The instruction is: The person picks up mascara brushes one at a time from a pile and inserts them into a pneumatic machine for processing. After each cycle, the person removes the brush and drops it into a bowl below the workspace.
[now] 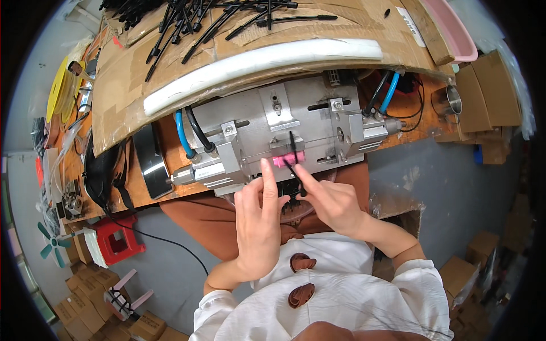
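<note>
The small black plastic part (pixel 293 170) sits at the front of the grey metal pneumatic fixture (pixel 284 131), just beside the pink block (pixel 287 159) at the middle of the machine's lower edge, with a thin black stem rising above that block.

The main risk, as I judge it, is to the fingers themselves: both hands work right at the spot between the 2 side cylinders, and if the fixture were to cycle while a fingertip lies on the pink block, it could be caught. A second risk is the part slipping out of a light pinch and dropping onto the lap or the floor below the table (pixel 170 187); its thin shape gives little to grip. It could also seat crooked against the block if pushed from 1 side only.

The left hand (pixel 259 221) has its index finger stretched straight out, tip touching the pink block's left end; its other fingers are loosely curled and hold nothing that I can see. The right hand (pixel 333 204) pinches the black part between thumb and index finger, fingers pressed close together, the rest folded under.

Behind the fixture lie a long white tube (pixel 261 62) on cardboard and a heap of black plastic rods (pixel 205 17). Blue hoses (pixel 182 133) feed the cylinders.
</note>
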The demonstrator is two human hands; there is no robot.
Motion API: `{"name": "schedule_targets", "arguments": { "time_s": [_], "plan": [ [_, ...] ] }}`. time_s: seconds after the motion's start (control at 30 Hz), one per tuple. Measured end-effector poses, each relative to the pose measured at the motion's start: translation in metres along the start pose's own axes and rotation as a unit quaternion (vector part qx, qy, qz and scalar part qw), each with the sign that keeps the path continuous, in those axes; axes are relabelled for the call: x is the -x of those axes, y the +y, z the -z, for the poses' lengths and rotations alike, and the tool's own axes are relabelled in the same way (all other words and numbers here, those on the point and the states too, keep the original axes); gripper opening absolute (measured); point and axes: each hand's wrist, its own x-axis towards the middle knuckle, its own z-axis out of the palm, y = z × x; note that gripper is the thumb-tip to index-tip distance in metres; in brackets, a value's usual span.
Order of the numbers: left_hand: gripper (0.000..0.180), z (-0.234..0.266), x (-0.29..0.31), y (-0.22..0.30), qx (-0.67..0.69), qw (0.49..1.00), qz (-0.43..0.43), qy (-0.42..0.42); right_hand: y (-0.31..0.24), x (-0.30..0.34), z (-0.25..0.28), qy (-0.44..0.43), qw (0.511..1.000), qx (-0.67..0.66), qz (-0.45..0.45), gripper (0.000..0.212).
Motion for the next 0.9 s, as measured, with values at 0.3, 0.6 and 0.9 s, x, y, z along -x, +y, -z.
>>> {"name": "schedule_targets", "arguments": {
  "time_s": [0.3,0.6,0.9],
  "plan": [
    [0.073,0.022,-0.015,-0.017,0.016,0.999,-0.017,0.03,-0.007,-0.015,0.004,-0.055,0.998,-0.012,-0.039,0.062],
    [0.017,0.075,-0.203,-0.104,-0.104,0.975,-0.116,0.158,0.056,-0.214,0.088,0.1,0.919,0.309,0.221,0.021],
    [0.019,0.079,-0.222,-0.126,-0.057,0.988,-0.138,0.037,0.09,-0.278,0.079,-0.111,0.873,0.302,0.367,0.01]
  ]
}}
